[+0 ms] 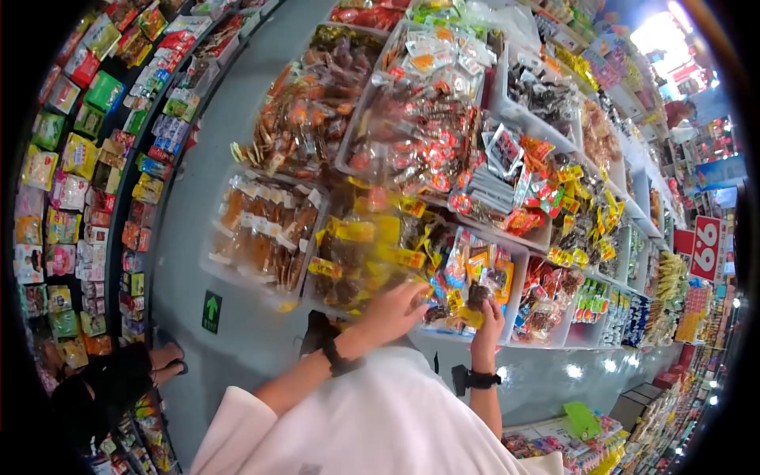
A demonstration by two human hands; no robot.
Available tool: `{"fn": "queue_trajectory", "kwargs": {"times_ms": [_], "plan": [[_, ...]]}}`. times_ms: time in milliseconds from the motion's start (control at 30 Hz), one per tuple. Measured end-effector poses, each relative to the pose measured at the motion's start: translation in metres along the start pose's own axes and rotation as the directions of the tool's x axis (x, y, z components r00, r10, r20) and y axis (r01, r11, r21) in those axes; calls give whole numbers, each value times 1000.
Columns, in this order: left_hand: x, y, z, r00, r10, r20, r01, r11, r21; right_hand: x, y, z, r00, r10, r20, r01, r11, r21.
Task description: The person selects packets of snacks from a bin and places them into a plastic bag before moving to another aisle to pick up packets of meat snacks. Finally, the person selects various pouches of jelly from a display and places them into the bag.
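Note:
My right hand (pixel 488 326) pinches a small clear snack packet (pixel 478 296) with dark contents and a yellow label. It is held over a white bin of mixed colourful snack packets (pixel 462 265). My left hand (pixel 393 315) is at the near edge of a neighbouring bin, close to yellow-labelled snack packets (pixel 348 265). Its fingers look bent, but blur hides whether they grip anything. Black bands circle both wrists.
Clear-wrapped brown snacks (pixel 257 229) fill a bin on the left. More bins of packets stretch away to the right, near a red price sign (pixel 705 246). A person in dark clothes (pixel 111 388) is at lower left beside packed shelves. A green arrow sign (pixel 211 311) marks the grey floor.

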State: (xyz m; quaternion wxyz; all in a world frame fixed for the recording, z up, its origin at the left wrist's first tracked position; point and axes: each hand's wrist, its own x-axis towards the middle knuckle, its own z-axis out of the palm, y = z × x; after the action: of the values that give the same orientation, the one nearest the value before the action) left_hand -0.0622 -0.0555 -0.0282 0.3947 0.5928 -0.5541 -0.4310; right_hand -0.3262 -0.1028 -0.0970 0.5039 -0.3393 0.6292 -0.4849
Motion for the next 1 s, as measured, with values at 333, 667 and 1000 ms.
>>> {"fn": "queue_trajectory", "kwargs": {"times_ms": [333, 667, 1000], "plan": [[24, -16, -110, 995, -67, 80, 96, 888, -450, -77, -107, 145, 838, 218, 500, -111, 966, -235], [21, -54, -122, 973, -216, 82, 229, 853, -470, -51, -73, 180, 947, 115, 300, -58, 979, -194], [52, -37, -122, 994, 45, 104, -72, 960, 270, 49, -53, 213, 866, -98, 490, 274, 913, -302]]}}
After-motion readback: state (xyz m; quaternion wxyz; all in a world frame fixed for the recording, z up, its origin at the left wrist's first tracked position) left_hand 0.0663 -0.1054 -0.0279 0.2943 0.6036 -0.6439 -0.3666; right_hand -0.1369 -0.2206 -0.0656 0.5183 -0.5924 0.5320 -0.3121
